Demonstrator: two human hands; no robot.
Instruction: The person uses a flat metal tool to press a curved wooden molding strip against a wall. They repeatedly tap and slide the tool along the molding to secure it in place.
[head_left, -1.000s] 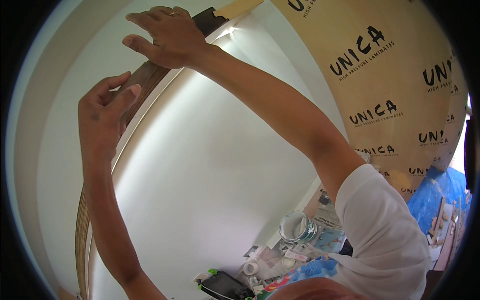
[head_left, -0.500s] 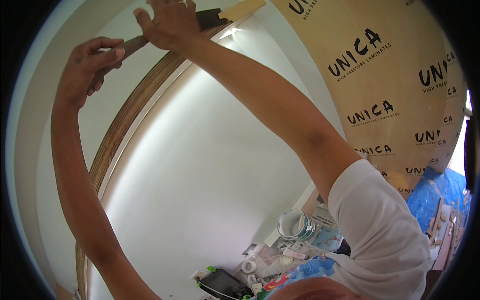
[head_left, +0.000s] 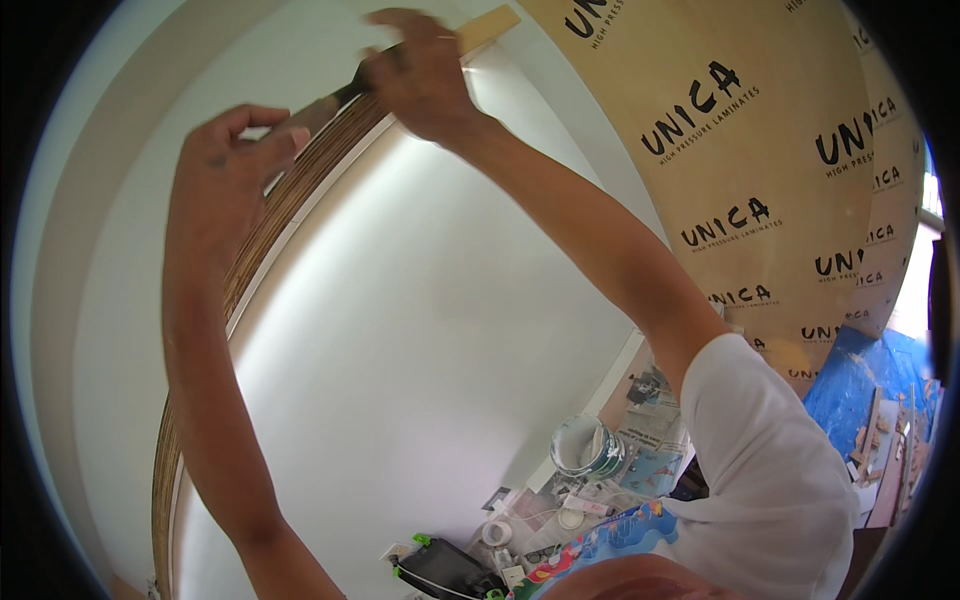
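My left hand (head_left: pixel 235 165) is raised at the upper left, its thumb and fingers closed on a long, narrow strip-like piece (head_left: pixel 318 115). This piece is grey-brown by my left hand and black toward my right; its exact kind is not clear. Farther up and to the right, my right hand (head_left: pixel 425 85) lies over the black end, its fingers smeared by motion. Just below both hands runs a brown wood-grained edge (head_left: pixel 290 195), seeming curved in this view. Pale bare wood (head_left: pixel 490 32) shows beyond my right hand.
A white wall panel (head_left: pixel 430 320) is lit along the wooden edge. Printed tan laminate sheeting (head_left: pixel 740 150) stands at right. Low down are a paint-smeared bucket (head_left: pixel 580 447), a tape roll (head_left: pixel 496 533), a black bag (head_left: pixel 450 570) and newspaper (head_left: pixel 655 430). Blue sheeting (head_left: pixel 850 375) lies far right.
My left hand has moved right and slightly down, and my right hand right and down. The strip-like piece has shifted with them. The view has turned a little.
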